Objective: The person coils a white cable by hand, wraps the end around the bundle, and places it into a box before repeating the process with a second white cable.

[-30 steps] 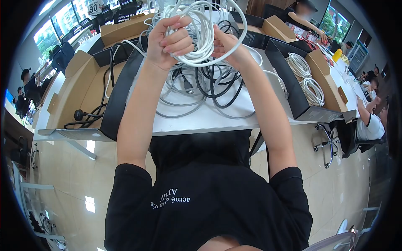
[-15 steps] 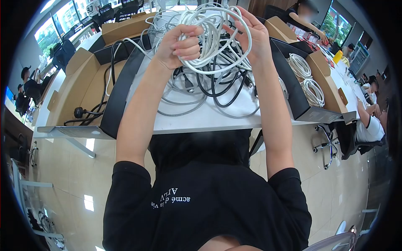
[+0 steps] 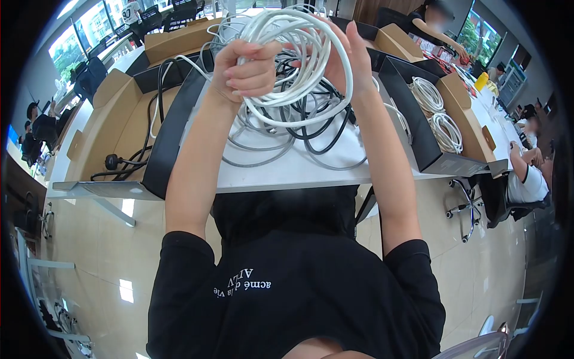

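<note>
Nearest is the person's black shirt (image 3: 299, 287), both bare arms lifted over the edge of the white table (image 3: 287, 170). The left hand (image 3: 245, 69) is closed in a fist around one side of a white coil (image 3: 296, 66), pinning the loops together so they cannot spring apart. The right hand (image 3: 347, 60) is behind the far side of the coil, fingers (image 3: 351, 36) straight and spread against the loops, apparently keeping the ring round rather than gripping it. The coil hangs in the air between the hands, above the table.

Under it a tangle of grey and black cables (image 3: 293, 131) lies loose on the tabletop. To the left, an open box (image 3: 119, 125) holds a black cord with a plug (image 3: 113, 163). To the right, another box (image 3: 454, 113) holds two neat white coils (image 3: 436, 113). Beyond, other people sit at tables.
</note>
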`<state>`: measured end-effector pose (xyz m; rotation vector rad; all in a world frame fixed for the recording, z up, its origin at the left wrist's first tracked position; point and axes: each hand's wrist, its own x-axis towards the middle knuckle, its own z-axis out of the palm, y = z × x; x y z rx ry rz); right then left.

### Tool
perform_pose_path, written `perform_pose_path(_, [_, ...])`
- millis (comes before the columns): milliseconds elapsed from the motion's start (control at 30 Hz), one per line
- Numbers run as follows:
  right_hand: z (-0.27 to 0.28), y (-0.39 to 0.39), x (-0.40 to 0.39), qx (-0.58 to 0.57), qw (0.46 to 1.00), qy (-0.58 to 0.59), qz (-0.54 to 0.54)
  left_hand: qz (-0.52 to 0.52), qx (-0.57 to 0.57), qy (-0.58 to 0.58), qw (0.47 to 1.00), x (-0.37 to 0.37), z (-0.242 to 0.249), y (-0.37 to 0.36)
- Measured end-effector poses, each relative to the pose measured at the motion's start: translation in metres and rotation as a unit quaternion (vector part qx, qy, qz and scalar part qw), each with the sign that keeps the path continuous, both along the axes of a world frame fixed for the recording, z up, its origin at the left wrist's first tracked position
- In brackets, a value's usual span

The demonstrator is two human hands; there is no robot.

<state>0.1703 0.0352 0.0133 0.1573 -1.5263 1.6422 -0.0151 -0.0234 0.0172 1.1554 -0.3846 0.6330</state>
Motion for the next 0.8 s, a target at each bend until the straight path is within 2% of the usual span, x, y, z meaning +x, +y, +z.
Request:
perform_pose_path(33, [-0.002,0.001,-0.001,0.036,0.998,-0.033,-0.037,0.011,-0.005,0.012,1.000,0.000,-0.001,0.001])
perform_pose_path(67, [-0.003,0.008,0.001,0.051,0.998,-0.034,-0.028,0.022,-0.010,0.025,0.999,0.000,-0.002,0.002])
perform_pose_path(133, [0.000,0.015,0.006,0.079,0.996,-0.035,-0.011,0.197,-0.009,0.107,0.975,-0.003,0.002,-0.001])
perform_pose_path(167, [-0.003,0.016,0.006,0.066,0.996,-0.019,-0.056,0.282,-0.007,0.146,0.948,-0.003,0.003,-0.001])
perform_pose_path(200, [-0.004,0.017,0.008,0.089,0.993,-0.032,-0.070,0.384,-0.004,0.168,0.908,-0.003,0.002,0.001])
perform_pose_path(267, [-0.006,0.023,0.012,0.136,0.984,-0.060,-0.095,0.575,0.002,0.203,0.793,-0.004,-0.003,0.006])
perform_pose_path(300, [-0.005,0.021,0.012,0.147,0.981,-0.062,-0.114,0.611,0.068,0.232,0.754,-0.003,-0.003,0.007])
perform_pose_path(367, [-0.005,0.015,0.012,0.180,0.965,-0.091,-0.167,0.696,0.107,0.277,0.654,-0.002,-0.008,0.013])
perform_pose_path(400, [-0.004,0.014,0.013,0.196,0.955,-0.105,-0.195,0.732,0.125,0.298,0.599,-0.002,-0.010,0.016])
perform_pose_path(667, [-0.009,0.008,0.003,0.196,0.953,-0.094,-0.210,0.871,0.224,0.272,0.343,0.004,-0.028,0.032])
perform_pose_path(700, [-0.011,0.008,0.001,0.184,0.957,-0.090,-0.205,0.864,0.250,0.280,0.336,0.002,-0.027,0.029])
perform_pose_path(800, [-0.012,0.000,-0.003,0.166,0.964,-0.110,-0.174,0.897,0.276,0.198,0.283,0.011,-0.025,0.018])
